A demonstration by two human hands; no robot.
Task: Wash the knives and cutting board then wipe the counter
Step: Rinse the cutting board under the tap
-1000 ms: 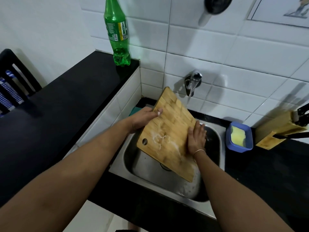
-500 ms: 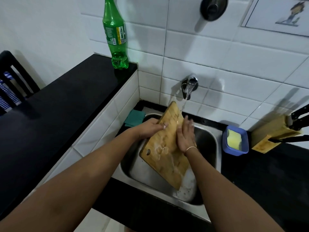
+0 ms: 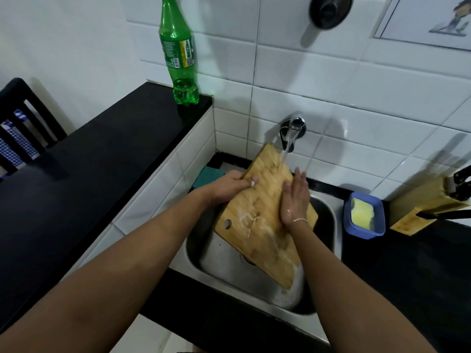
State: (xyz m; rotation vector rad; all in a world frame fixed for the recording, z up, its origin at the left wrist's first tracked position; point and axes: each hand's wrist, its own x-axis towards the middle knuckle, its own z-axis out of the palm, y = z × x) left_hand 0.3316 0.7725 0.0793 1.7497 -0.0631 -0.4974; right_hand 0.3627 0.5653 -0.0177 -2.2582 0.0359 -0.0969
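Knives (image 3: 458, 184) cut off, frame edge

my left hand (image 3: 230, 186): fingers curled, thumb on top, gripping | my right hand (image 3: 293, 200): flat, fingers straight, pressing | both forearms extended

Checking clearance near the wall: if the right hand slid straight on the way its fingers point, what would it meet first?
Probably the water stream, then the tap; depth is unclear. The right hand lies flat on the cutting board.
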